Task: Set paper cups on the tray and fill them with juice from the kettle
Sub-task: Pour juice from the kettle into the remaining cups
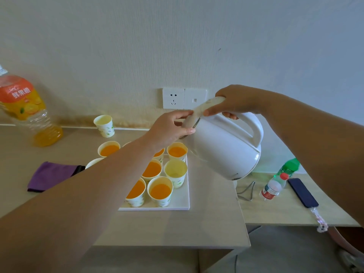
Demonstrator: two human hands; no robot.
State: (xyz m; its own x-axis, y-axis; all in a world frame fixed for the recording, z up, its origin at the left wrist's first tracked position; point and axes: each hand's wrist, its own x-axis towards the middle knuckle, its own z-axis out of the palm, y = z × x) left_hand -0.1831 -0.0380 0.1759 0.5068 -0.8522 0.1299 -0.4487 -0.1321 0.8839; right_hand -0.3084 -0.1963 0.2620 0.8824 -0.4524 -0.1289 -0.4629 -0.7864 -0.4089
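A white kettle (224,150) hangs tilted to the left above the right side of the white tray (181,203). My right hand (236,101) grips its handle from above, thumb on the lid. My left hand (169,129) holds the lid (199,113) near the spout. Several paper cups on the tray hold orange juice, such as the front one (160,191). One cup (175,173) on the tray's right side looks empty. My left forearm hides part of the tray and some cups. Another empty cup (104,125) stands by the wall.
A large juice bottle (25,111) stands at the far left. A purple cloth (51,175) lies left of the tray. On the lower right table are a green-capped bottle (288,167), a red-capped bottle (273,187), a phone (302,192) and a cable (246,191). Wall sockets (184,98) sit behind.
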